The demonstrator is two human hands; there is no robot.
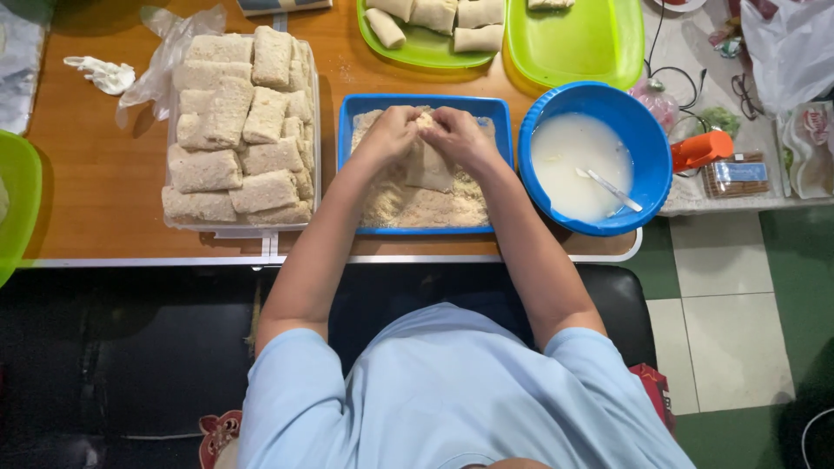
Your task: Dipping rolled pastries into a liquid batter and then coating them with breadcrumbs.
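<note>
While both hands meet over the blue rectangular tray [347, 122], the left hand [391, 132] and the right hand [458, 135] close together on one pale roll [429, 163], fingers curled around its upper end. That roll lies tilted on the bed of breadcrumbs [434, 208] that fills the tray, its lower end touching the crumbs. Just to the left of the tray sits a clear container [310, 187] stacked high with crumb-coated rolls [234, 122]. Just to the right stands a round blue bowl [647, 148] holding white batter [569, 165] with a spoon [613, 190] lying in it. Beyond the tray, at the far edge of the wooden worktop [95, 182], a green plate [417, 50] carries uncoated rolls [434, 17], beside a second green plate [582, 43].
</note>
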